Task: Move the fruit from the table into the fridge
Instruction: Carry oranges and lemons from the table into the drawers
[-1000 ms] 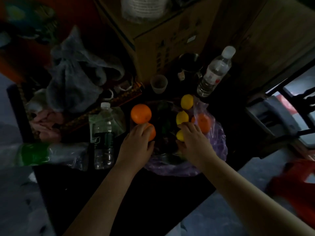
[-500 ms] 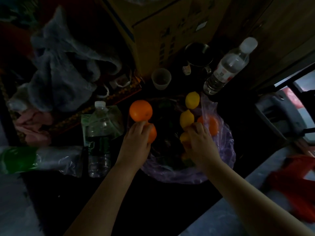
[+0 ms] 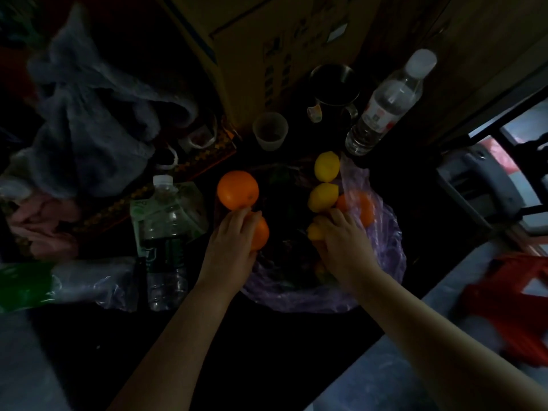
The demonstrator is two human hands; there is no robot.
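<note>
On the counter: we saw fruit on a purple bag.
Left hand grip: wrapped around an orange.
Right hand grip: closed over a lemon.

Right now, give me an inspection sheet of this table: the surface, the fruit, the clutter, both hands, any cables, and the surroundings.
Surface: dark table, dimly lit, crowded at the back.
Job's things: loose orange; two lemons and another orange on the purple plastic bag.
Clutter: two water bottles, plastic cup, metal mug, grey bag, cardboard box.
Hands: left hand has its grip on an orange; right hand has its grip on a lemon.
Cables: nothing seen.
Surroundings: wooden panel behind, red item at right; fridge not in view.
</note>
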